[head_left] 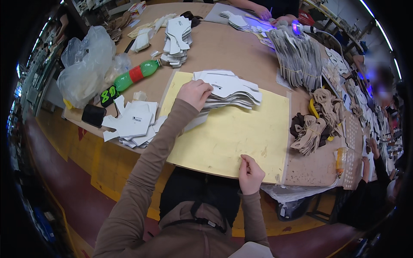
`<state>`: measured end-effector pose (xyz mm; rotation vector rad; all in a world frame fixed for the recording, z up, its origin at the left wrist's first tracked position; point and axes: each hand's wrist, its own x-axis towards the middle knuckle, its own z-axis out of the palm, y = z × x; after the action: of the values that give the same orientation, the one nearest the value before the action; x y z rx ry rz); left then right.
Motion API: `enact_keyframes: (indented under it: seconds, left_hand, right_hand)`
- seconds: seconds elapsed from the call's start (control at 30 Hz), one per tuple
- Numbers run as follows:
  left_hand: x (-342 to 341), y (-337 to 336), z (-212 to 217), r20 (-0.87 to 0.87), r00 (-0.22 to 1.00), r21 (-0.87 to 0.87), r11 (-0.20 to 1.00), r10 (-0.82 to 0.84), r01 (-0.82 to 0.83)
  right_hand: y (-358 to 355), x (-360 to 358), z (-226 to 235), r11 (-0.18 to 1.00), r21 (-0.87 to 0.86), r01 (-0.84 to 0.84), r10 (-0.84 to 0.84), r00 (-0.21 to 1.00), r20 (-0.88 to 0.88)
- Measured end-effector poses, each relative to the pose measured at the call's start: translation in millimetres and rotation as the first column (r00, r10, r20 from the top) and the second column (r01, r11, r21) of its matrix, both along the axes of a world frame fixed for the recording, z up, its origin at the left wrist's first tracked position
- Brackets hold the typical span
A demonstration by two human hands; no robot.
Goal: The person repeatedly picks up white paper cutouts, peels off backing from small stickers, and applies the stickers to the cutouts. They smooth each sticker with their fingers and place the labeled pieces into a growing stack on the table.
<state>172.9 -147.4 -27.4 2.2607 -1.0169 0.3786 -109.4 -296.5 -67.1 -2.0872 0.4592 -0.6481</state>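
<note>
White cut-outs: a fanned stack of flat white pieces (230, 90) is lying on the yellow sheet (232, 133), at about twelve o'clock from the person's chest.
Left hand: the left hand (195, 93) is reaching forward on a long brown sleeve and pressing down on the stack's near-left end, its grip curled over the edge of the pieces.
Right hand: the right hand (250, 174) is resting at the sheet's near edge, at five o'clock from the stack, fingers pinched closed; whether anything is in that grip I cannot tell.
Hidden: the left fingertips are tucked under the palm, out of sight.
Surface: the brown tabletop (223, 47) is carrying a second white pile (131, 124) at nine o'clock, a green bottle (137, 74) at ten, tan bundles (316, 129) at three.
Room: another person's hands (264, 13) are working at the far edge.
</note>
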Motion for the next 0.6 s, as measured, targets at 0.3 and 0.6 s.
enact_keyframes:
  seconds: [0.3, 0.6]
  left_hand:
    - [-56, -11, 35, -0.161, 0.984, -0.001, 0.997, -0.083, 0.084]
    - [10, -34, 14, -0.072, 0.996, 0.041, 0.998, 0.053, -0.051]
  right_hand:
    - [-3, 0, 8, 0.934, 0.357, 0.004, 0.039, 0.993, -0.113]
    - [-6, 3, 4, 0.931, 0.362, -0.039, 0.064, 0.996, -0.058]
